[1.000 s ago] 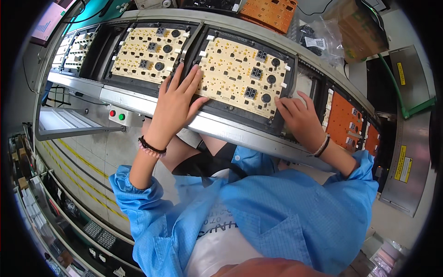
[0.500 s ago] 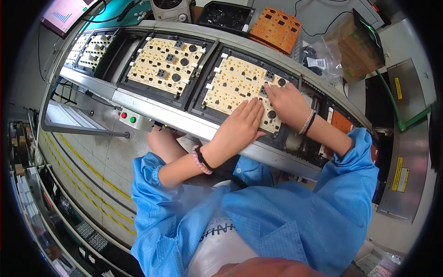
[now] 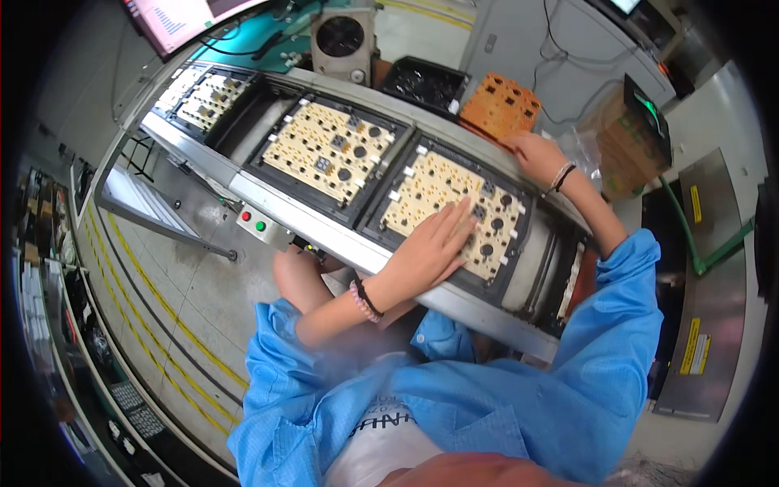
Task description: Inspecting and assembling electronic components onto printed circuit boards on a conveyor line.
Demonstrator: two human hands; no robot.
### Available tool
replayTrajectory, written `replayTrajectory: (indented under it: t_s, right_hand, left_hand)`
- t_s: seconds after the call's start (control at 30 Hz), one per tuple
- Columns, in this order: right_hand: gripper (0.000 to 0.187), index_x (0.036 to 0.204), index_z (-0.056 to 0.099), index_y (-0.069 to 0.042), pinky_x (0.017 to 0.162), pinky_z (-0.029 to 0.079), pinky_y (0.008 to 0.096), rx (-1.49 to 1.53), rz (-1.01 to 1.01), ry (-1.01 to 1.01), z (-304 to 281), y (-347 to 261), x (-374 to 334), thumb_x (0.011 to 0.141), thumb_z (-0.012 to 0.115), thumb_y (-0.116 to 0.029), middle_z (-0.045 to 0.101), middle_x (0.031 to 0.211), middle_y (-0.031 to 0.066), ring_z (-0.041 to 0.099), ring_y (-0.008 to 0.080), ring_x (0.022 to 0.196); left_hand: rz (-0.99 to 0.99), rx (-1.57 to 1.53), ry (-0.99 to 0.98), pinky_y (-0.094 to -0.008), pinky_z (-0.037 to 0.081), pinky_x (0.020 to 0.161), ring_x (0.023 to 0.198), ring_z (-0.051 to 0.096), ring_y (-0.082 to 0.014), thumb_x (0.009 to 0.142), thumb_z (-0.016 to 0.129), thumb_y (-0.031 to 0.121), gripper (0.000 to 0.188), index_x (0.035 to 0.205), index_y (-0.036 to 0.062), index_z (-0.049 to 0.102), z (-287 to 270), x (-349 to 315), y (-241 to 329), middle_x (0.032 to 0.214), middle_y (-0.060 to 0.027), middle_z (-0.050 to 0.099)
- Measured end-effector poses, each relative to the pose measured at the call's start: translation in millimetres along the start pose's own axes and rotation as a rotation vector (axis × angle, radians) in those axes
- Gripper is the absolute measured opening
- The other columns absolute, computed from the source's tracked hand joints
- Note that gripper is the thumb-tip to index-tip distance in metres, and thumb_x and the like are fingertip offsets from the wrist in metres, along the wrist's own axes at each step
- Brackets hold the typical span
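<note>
My left hand [image 3: 430, 256] lies flat, fingers stretched out, over a cream circuit board [image 3: 414, 207] with yellow dots, black square parts and round black parts. The board sits in a black frame [image 3: 377, 219] on the conveyor line, and my fingers hide part of its middle. Beyond the line, my right hand [image 3: 542, 162] has its fingers bent at the near right corner of an orange perforated plate [image 3: 499, 105]. The fingertips look closed on that corner, though the plate partly blends with them.
A second cream board [image 3: 324, 150] sits in its frame to the left, with more boards [image 3: 213, 99] further along. Behind the line are a black bin [image 3: 423, 81] of dark parts, a fan unit [image 3: 341, 40] and a cardboard box [image 3: 621, 138]. Red and green buttons [image 3: 253, 221] face me.
My right hand has left the cream board and reached away to the orange plate. My left hand stays on the board. The whole view has shifted with my head.
</note>
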State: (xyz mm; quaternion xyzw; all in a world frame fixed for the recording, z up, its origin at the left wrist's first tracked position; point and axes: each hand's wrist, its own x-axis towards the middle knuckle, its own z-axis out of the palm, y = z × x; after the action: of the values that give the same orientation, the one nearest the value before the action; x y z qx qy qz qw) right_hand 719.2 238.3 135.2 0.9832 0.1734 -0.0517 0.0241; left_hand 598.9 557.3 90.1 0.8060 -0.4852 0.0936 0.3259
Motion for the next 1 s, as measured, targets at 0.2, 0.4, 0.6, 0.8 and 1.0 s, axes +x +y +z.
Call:
replayTrajectory:
  t_s: [0.2,0.4,0.6,0.8,1.0]
  right_hand:
    - [0.066,0.152,0.038,-0.016,0.102,0.045,0.0444,-0.679,-0.137,0.356,75,132,37,0.089,0.056,-0.01,0.053,0.142,0.0032,0.053,0.0246,0.124]
    - [0.063,0.159,0.025,-0.019,0.12,0.029,0.0443,-0.775,-0.019,-0.139,25,67,62,0.099,0.043,-0.017,0.038,0.158,0.0067,0.034,0.029,0.146]
    - [0.044,0.135,0.053,-0.013,0.093,0.05,0.0404,-0.342,-0.395,0.375,-6,91,22,0.091,0.058,-0.014,0.065,0.124,0.0074,0.062,0.0274,0.11]
    - [0.021,0.119,0.057,-0.006,0.071,0.05,0.0367,0.25,0.089,0.348,-78,25,-25,0.099,0.057,-0.014,0.07,0.085,0.0074,0.067,0.0269,0.079]
    - [0.019,0.118,0.054,-0.01,0.061,0.037,0.0193,1.151,0.126,0.148,-29,0,-46,0.103,0.058,-0.021,0.051,0.074,-0.0056,0.046,0.0034,0.069]
  left_hand:
    - [-0.102,-0.042,0.202,-0.0495,0.042,0.102,0.126,0.05,-0.0421,0.093,0.063,0.029,0.065,0.146,0.0004,0.038,25,-19,-18,0.156,-0.0279,0.03]
    - [-0.164,-0.042,0.179,-0.0464,0.036,0.11,0.126,0.049,-0.0372,0.092,0.061,0.024,0.063,0.145,-0.0007,0.038,6,-31,-11,0.156,-0.0261,0.029]
    - [-0.163,-0.048,0.172,-0.0453,0.033,0.112,0.132,0.045,-0.0357,0.094,0.06,0.025,0.059,0.143,-0.0026,0.04,-3,-29,-9,0.153,-0.0254,0.033]
    - [-0.211,-0.012,0.179,-0.0463,0.032,0.114,0.138,0.04,-0.0351,0.09,0.062,0.025,0.062,0.144,-0.0019,0.044,3,-34,-14,0.155,-0.0231,0.033]
    - [-0.255,-0.018,0.355,-0.0482,0.033,0.113,0.137,0.042,-0.0398,0.083,0.063,0.009,0.067,0.145,-0.0011,0.041,2,-29,-16,0.152,-0.0251,0.038]
